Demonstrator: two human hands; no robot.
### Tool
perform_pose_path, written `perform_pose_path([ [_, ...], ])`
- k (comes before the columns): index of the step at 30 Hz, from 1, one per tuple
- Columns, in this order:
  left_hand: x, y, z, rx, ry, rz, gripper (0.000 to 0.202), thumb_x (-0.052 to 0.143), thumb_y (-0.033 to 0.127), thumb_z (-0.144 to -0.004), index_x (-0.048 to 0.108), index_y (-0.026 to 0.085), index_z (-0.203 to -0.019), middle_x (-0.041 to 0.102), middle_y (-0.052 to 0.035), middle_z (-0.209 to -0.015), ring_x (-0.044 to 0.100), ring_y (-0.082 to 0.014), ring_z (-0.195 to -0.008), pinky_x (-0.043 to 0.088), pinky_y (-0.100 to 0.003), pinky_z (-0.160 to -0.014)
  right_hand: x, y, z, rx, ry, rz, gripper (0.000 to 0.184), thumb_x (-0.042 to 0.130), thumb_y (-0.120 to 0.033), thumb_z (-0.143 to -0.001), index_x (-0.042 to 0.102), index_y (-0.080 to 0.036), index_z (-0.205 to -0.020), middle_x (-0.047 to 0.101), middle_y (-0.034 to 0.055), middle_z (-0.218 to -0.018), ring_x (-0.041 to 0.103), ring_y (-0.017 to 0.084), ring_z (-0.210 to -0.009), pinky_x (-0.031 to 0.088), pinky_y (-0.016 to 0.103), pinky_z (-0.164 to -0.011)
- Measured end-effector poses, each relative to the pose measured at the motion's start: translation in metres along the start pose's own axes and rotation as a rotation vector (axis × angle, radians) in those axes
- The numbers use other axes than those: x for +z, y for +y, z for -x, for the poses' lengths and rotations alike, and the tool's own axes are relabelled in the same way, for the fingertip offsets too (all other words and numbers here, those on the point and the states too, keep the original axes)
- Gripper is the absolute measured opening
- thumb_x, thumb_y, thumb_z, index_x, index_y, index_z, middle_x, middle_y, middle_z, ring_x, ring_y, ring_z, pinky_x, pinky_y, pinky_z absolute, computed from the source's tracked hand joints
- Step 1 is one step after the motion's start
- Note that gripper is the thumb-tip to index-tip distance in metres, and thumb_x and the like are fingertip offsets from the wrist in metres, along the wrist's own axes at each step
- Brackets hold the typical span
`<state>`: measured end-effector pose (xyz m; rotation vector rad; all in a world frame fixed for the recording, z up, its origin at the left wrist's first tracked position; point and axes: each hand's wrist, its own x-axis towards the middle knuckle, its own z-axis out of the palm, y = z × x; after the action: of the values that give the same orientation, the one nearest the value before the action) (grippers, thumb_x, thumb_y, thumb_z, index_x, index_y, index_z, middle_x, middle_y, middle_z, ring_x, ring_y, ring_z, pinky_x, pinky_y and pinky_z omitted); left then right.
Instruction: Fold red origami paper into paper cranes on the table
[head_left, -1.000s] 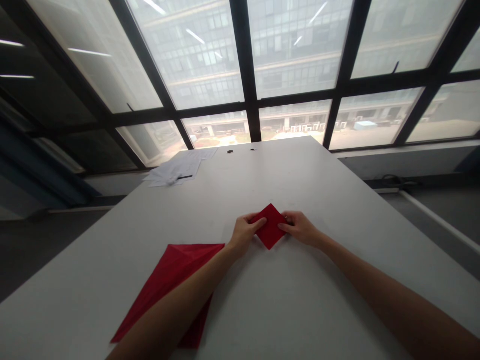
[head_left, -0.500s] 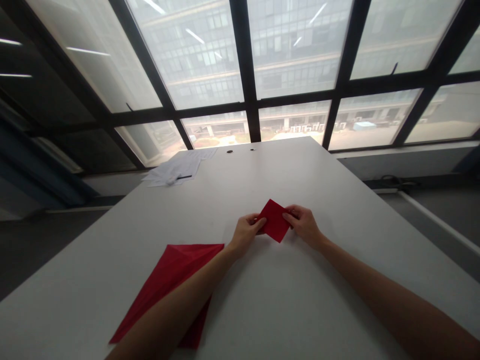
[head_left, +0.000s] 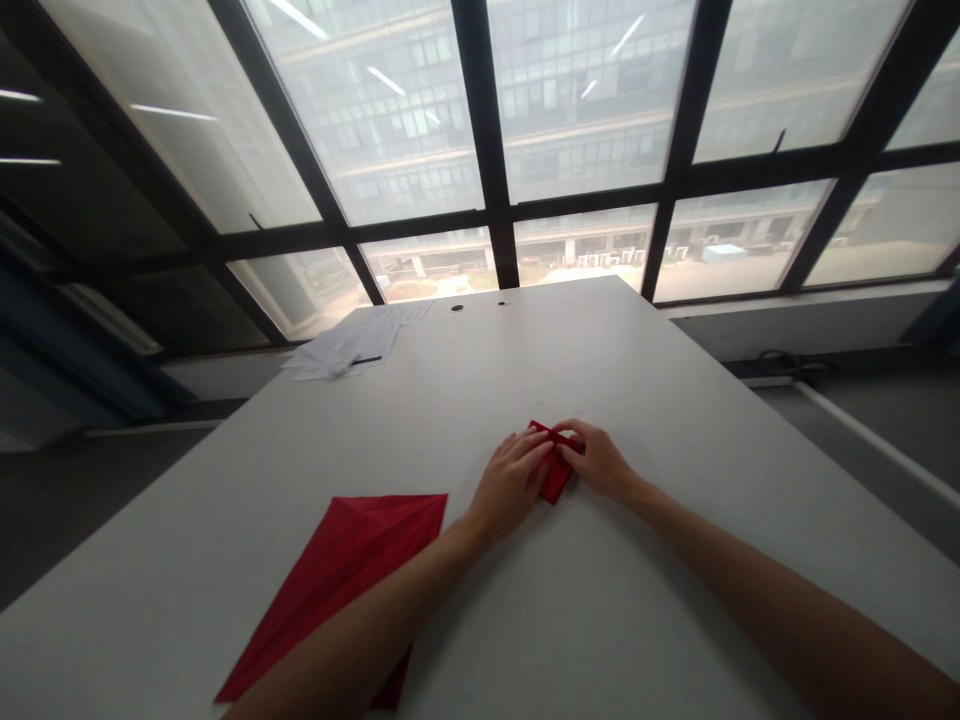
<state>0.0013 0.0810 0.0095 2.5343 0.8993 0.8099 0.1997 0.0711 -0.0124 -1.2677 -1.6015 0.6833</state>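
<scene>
A small folded piece of red paper [head_left: 556,478] lies on the white table in front of me, partly covered by my fingers. My left hand [head_left: 511,482] rests flat over its left side, fingers stretched out across it. With thumb and forefinger, my right hand [head_left: 598,458] pinches a raised flap at the paper's upper right. Under my left forearm is a larger folded sheet of red paper [head_left: 330,580], its lower right part hidden by the arm.
Loose white sheets [head_left: 349,335] with a dark pen [head_left: 367,360] on them lie at the table's far left corner. Two small round holes [head_left: 457,308] sit near the far edge of the white table [head_left: 480,390]. Tall dark-framed windows [head_left: 491,150] stand behind it.
The small red paper has come down onto the table from between both hands. My left hand has gone from a pinch to lying over it; my right hand now lifts a flap.
</scene>
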Motion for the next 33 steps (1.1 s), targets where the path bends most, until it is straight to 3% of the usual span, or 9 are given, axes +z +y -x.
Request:
perform_pose_path([
  [3,0.003,-0.001,0.003,-0.017,-0.229,-0.133,0.056,0.046,0.031,-0.097,0.034,0.022,-0.151,0.034,-0.01,-0.157,0.026,-0.026,-0.147,0.017,-0.049,-0.121,-0.003,-0.001,0.002,-0.039,0.025,0.164,0.018,0.06,-0.023,-0.083,0.069,-0.022,-0.098,0.072,0.0057,-0.089,0.064,0.02,-0.078,0.05,0.034,-0.076],
  [6,0.005,-0.001,0.003,-0.047,-0.321,-0.22,0.062,0.043,0.041,-0.098,0.028,0.018,-0.154,0.024,-0.0123,-0.16,0.017,-0.0262,-0.15,0.014,-0.048,-0.121,-0.008,-0.005,-0.001,-0.024,0.226,0.166,0.014,0.061,-0.032,-0.085,0.069,-0.02,-0.088,0.07,0.01,-0.094,0.062,0.025,-0.091,0.049,0.039,-0.084],
  [9,0.004,0.002,0.002,-0.059,-0.345,-0.283,0.066,0.037,0.047,-0.099,0.025,0.014,-0.155,0.02,-0.0149,-0.161,0.014,-0.0268,-0.151,0.009,-0.048,-0.121,-0.009,-0.014,-0.007,0.097,0.352,-0.269,0.031,0.054,-0.046,-0.091,0.067,-0.018,-0.091,0.069,0.0124,-0.101,0.064,0.025,-0.096,0.052,0.04,-0.086],
  [13,0.004,0.006,0.002,-0.044,-0.359,-0.342,0.067,0.032,0.052,-0.1,0.022,0.015,-0.155,0.021,-0.0141,-0.161,0.013,-0.0261,-0.151,0.009,-0.049,-0.121,0.007,-0.025,-0.003,0.332,0.063,-1.011,0.044,0.042,-0.054,-0.097,0.065,-0.019,-0.108,0.069,0.0122,-0.115,0.065,0.023,-0.108,0.051,0.041,-0.098],
  [14,0.004,0.006,0.002,-0.039,-0.358,-0.359,0.067,0.031,0.052,-0.1,0.021,0.017,-0.155,0.021,-0.0132,-0.161,0.013,-0.0256,-0.151,0.008,-0.049,-0.121,0.011,-0.026,-0.001,0.401,0.03,-1.105,0.045,0.039,-0.053,-0.099,0.066,-0.018,-0.106,0.069,0.0126,-0.114,0.066,0.022,-0.108,0.05,0.04,-0.1],
  [16,0.005,0.006,0.002,-0.04,-0.363,-0.393,0.067,0.028,0.054,-0.1,0.021,0.017,-0.155,0.021,-0.0123,-0.162,0.012,-0.025,-0.151,0.008,-0.049,-0.121,0.017,-0.025,0.001,0.514,0.094,-1.203,0.043,0.035,-0.045,-0.102,0.068,-0.017,-0.097,0.072,0.0124,-0.107,0.067,0.02,-0.105,0.05,0.036,-0.102],
  [19,0.006,0.005,0.003,-0.046,-0.375,-0.423,0.07,0.025,0.055,-0.1,0.021,0.013,-0.155,0.018,-0.0128,-0.162,0.009,-0.0245,-0.151,0.008,-0.046,-0.122,0.016,-0.021,0.0,0.606,0.258,-1.252,0.042,0.033,-0.039,-0.104,0.066,-0.019,-0.088,0.074,0.0108,-0.095,0.07,0.02,-0.098,0.053,0.037,-0.098],
  [21,0.006,0.004,0.003,-0.049,-0.375,-0.428,0.073,0.024,0.058,-0.099,0.02,0.012,-0.155,0.018,-0.0128,-0.162,0.009,-0.0243,-0.152,0.007,-0.045,-0.122,0.013,-0.019,-0.002,0.637,0.301,-1.263,0.042,0.033,-0.038,-0.104,0.065,-0.018,-0.087,0.074,0.0115,-0.092,0.071,0.02,-0.095,0.055,0.037,-0.095],
  [33,0.005,0.003,0.004,-0.118,-0.31,-0.408,0.087,0.032,0.07,-0.091,0.021,0.012,-0.155,0.021,-0.0166,-0.161,0.013,-0.0319,-0.15,0.011,-0.053,-0.12,0.012,-0.018,-0.006,0.637,0.267,-1.244,0.046,0.033,-0.034,-0.104,0.066,-0.017,-0.076,0.075,0.0105,-0.087,0.071,0.018,-0.09,0.057,0.031,-0.087],
])
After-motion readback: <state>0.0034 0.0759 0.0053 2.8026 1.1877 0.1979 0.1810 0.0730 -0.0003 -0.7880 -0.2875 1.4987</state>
